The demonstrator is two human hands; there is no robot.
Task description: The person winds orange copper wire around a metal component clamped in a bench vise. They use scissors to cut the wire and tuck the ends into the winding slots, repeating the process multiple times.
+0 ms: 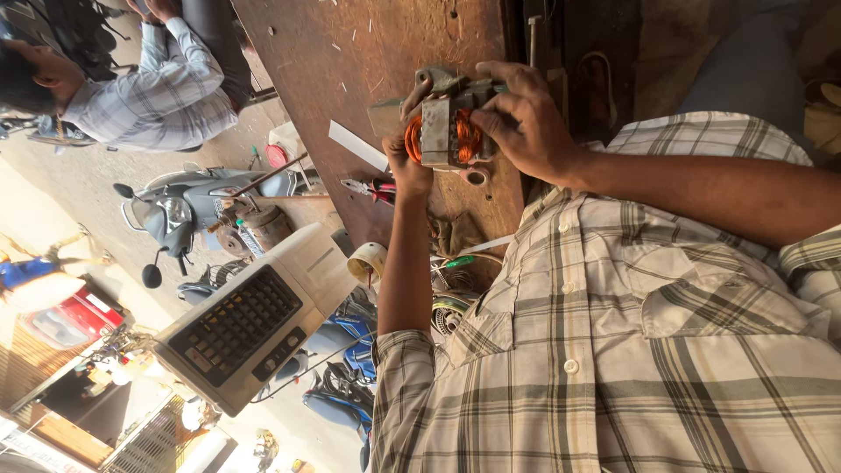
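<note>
1. Motor (448,130), grey with orange copper windings, is held above the brown bench (350,61), between both hands.
2. It is clasped from one side by the right hand (526,118), fingers curled over its top.
3. Its other side is gripped by the left hand (410,166).
4. Red-handled pliers (372,187) and a white strip (357,145) lie near on the bench.
5. A white appliance (250,320) with a dark grille stands beyond.
</note>
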